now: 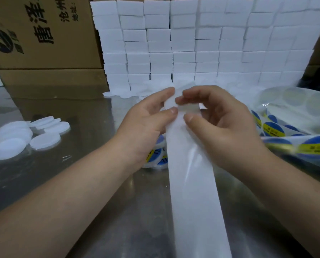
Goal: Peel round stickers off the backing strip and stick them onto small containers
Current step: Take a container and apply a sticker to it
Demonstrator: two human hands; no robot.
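Backing strip (194, 192), one white band, is running from the 6 o'clock edge up to the centre, where both hands are meeting on its top end. At 9 o'clock about seven plain white containers (25, 138) are lying in a loose heap on the metal table (81, 183), with bare tabletop showing around them and toward the near edge. Two cardboard boxes (43, 34) are standing stacked at 10 o'clock. The left hand (146, 123) is pinching the strip's left edge between thumb and forefinger. Beneath its wrist some three labelled containers (158, 157) are peeking out beside the strip. At 12 o'clock a wall of white blocks (202, 43) is lining the table's far side. The right hand (220, 123) is pinching the strip's right edge likewise, though blur is hiding whether a sticker is lifting there. At 3 o'clock one curled sticker strip (293, 101) is carrying at least six blue-and-yellow stickers (273, 129).
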